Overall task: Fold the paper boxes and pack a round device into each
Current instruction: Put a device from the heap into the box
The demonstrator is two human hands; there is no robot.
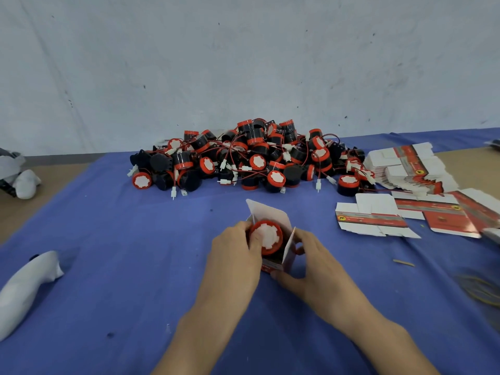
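1. Head view, looking down over the blue-covered counter (pixel 135 239): caught the packing step, not the folding, with one paper box (pixel 273 212) already erected and held in front of the pile of round devices (pixel 251 158), on the person's side and clear of it.
2. Gripped that box with the right hand (pixel 311 263), thumb curled at the near lower corner and fingers wrapped behind the right side flap, with the mouth tilted up and the top flap standing open towards the pile.
3. Pinched a round device (pixel 266 236) at its red rim with the left hand (pixel 235 255), fingers curled round the left edge. Seen seated in the box mouth, white face outward; could not tell how deep.
4. Noted a fanned stack of flat blanks (pixel 405 163) just beside the pile's right end, and loose blanks (pixel 378 215) in front of that stack, all unfolded, so plenty of the task judged left.
5. Noted a white cloth-like bundle (pixel 24 285) far to the left of the pile, nearer the person.
6. Judged the next move to call for pressing the device fully home while bracing the box walls against buckling, then folding the side flaps in and tucking the top flap. Saw no lead on this device, so could not judge whether one needed tucking first.
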